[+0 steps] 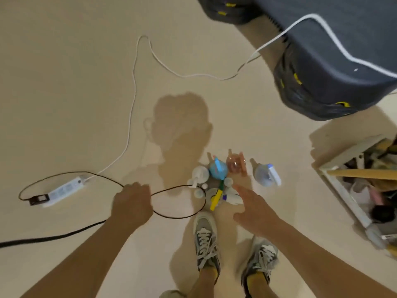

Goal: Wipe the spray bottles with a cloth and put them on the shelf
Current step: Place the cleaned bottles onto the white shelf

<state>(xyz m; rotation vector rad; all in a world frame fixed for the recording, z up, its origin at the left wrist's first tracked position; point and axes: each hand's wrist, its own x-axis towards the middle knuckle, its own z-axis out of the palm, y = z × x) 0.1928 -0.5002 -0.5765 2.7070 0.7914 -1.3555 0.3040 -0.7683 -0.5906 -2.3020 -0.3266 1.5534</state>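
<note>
Gripping the cable (178,217) with the left hand (131,203), fingers curled, knuckles up. Stretching the right hand (254,209) forward, fingers straight and holding nothing, fingertips just beside the bottles (218,170).

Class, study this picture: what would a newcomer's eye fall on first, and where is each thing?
A colourful huddle of spray bottles stands on the pale floor just ahead of the person's shoes, with the open right hand spread above it. To the left, the left hand grips a looping black cable near a white power strip.
</note>
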